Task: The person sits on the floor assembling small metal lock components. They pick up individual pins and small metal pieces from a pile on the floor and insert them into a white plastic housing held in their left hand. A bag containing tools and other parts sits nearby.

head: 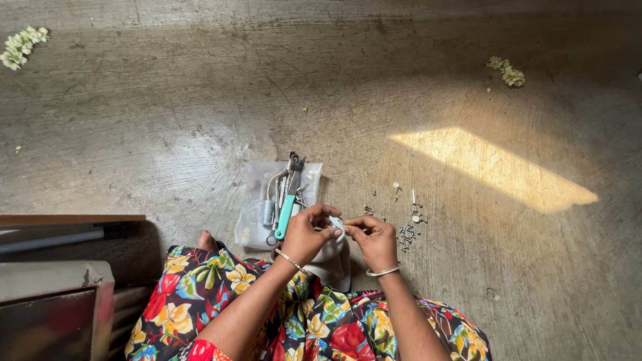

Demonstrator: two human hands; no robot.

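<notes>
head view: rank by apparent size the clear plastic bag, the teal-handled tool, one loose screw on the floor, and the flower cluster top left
1. clear plastic bag
2. teal-handled tool
3. flower cluster, close to the tool in length and farther from the camera, so that order is unsure
4. loose screw, clearly smallest

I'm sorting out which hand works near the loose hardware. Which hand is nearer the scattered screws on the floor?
The right hand. It sits just beside the scattered screws, which lie on the floor to its right. The left hand is farther off, next to the clear plastic bag of tools.

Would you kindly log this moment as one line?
left hand: on white object | right hand: pinching, item unclear | screws: floor
</notes>
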